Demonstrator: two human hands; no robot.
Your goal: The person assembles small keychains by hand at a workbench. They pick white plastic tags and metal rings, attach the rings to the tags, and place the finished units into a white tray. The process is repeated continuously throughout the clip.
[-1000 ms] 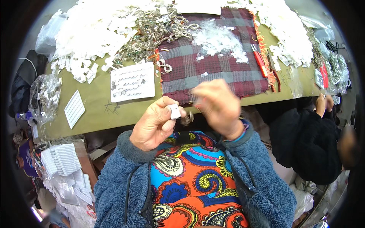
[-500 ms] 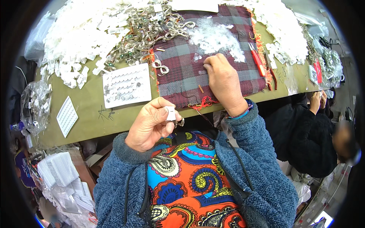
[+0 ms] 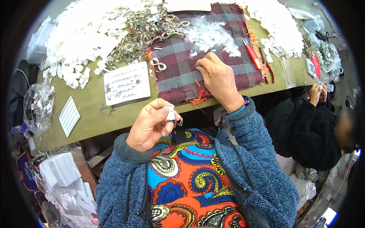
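The left hand (image 3: 150, 127) stays near the body, off the near edge of the table (image 3: 91, 110), pinching a small white tag (image 3: 170, 113) with a metal ring hanging beneath it, as it did a second ago. The right hand (image 3: 218, 79), then raised close beside the left, now lies flat on the plaid cloth (image 3: 178, 72), fingertips narrowed at the edge of a heap of clear plastic bits (image 3: 211, 34); whether it grips one cannot be told.

blue fleece sleeves (image 3: 243, 125) | bright paisley top (image 3: 190, 178) | blue wristband (image 3: 238, 110)
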